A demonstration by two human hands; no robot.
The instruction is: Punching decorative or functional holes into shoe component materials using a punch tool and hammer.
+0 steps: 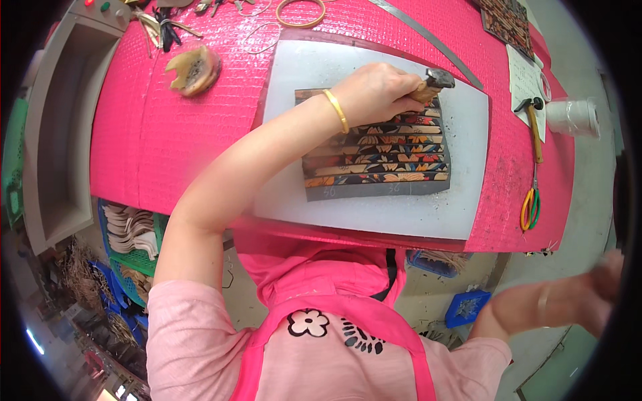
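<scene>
My left hand reaches across the white board and is closed round a short wooden-handled tool with a dark metal top. It is at the far right corner of several dark floral-printed strips. The strips lie in rows on a dark grey backing sheet with white chalk marks. The tool's lower end is hidden, so I cannot tell whether it touches the strips. Out at the right edge my right hand is raised and smeared by motion. Whatever it holds, if anything, does not show.
A pink-covered table bears a hammer, scissors, a white spool, a metal ruler, a yellowish lump and a tape ring. Left of it stands a grey machine. Below are a green crate and a blue bin.
</scene>
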